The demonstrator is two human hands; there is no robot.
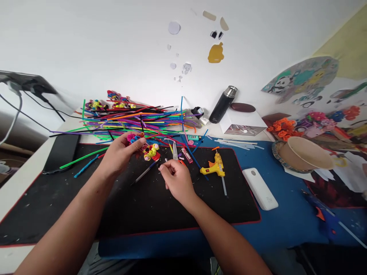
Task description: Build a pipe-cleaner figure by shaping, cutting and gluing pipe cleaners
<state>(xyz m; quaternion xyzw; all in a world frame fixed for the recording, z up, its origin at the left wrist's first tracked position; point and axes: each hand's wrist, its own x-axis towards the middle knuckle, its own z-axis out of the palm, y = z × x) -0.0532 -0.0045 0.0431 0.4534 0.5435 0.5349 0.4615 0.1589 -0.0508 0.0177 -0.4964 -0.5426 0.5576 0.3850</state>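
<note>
My left hand (120, 152) is closed round a small pink and blue pipe-cleaner flower (133, 137), held just above the black desk mat (143, 206). More small coloured flowers (151, 151) lie on the mat right beside it. My right hand (176, 179) rests on the mat with thumb and fingers pinched together; what it pinches is too small to name. Scissors (174, 151) lie just beyond its fingers. A thin stick (143, 173) lies between the two hands.
A big heap of coloured pipe cleaners (129, 120) fills the back of the desk. A yellow glue gun (214, 168), a white power bank (259, 188), a black flask (222, 104), a white box (243, 124) and a paper bowl (304, 154) stand to the right.
</note>
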